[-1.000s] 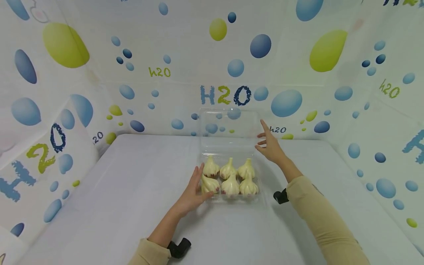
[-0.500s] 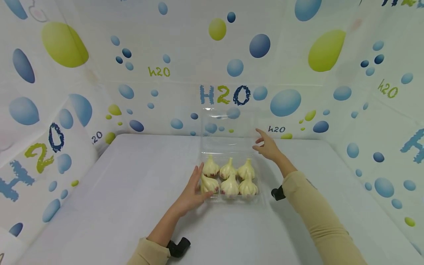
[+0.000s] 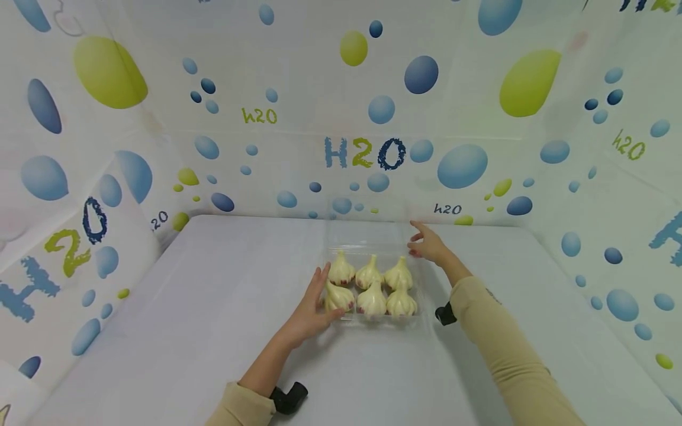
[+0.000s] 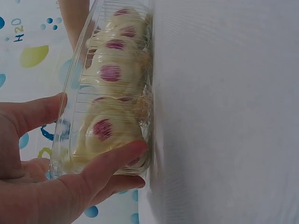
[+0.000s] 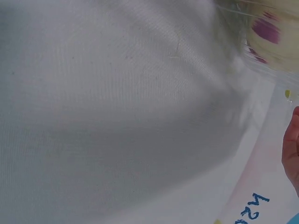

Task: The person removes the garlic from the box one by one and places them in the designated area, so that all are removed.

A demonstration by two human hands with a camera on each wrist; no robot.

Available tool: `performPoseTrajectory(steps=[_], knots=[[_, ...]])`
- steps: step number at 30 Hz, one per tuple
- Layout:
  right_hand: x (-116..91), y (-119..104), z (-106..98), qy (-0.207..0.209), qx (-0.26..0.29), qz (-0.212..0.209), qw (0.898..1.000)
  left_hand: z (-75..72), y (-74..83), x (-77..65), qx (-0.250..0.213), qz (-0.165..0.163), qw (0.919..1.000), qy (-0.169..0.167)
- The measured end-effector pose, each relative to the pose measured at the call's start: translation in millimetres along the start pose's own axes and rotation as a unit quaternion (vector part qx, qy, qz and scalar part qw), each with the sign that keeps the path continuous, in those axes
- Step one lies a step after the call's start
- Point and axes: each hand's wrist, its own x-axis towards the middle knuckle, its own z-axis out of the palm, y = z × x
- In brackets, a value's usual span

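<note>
A clear plastic container (image 3: 386,322) holds several white garlic bulbs (image 3: 371,302) in two rows, with purple marks on their sides. Its hinged transparent lid (image 3: 367,234) stands raised at the back. My left hand (image 3: 309,316) grips the container's left end. In the left wrist view, one finger (image 4: 133,149) lies along the wall and another touches the rim. My right hand (image 3: 428,245) is at the lid's right edge, index finger extended and the others loosely bent. Only part of that hand (image 5: 292,144) shows at the edge of the right wrist view.
A white cloth covers the table (image 3: 245,284). Behind it hangs a white curtain (image 3: 298,71) printed with blue and green drops and H2O lettering. Black wrist cameras are strapped under the left wrist (image 3: 289,397) and right wrist (image 3: 446,315).
My right hand has moved down and slightly inward along the lid's right side. The lid's upper edge has dropped. My left hand has kept its place on the container.
</note>
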Motion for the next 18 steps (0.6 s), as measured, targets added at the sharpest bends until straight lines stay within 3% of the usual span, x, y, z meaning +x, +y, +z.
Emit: performPoseTrajectory(steps=[11, 18], knots=[[-1.8, 5.1, 1.6, -0.040, 0.009, 0.024, 0.999, 0.5, 3.3, -1.5, 0.014, -0.006, 0.9999, 0.005], [-6.1, 6.2, 1.8, -0.033, 0.003, 0.025, 0.999, -0.7, 3.9, -3.7, 0.019, -0.005, 0.9998, 0.005]])
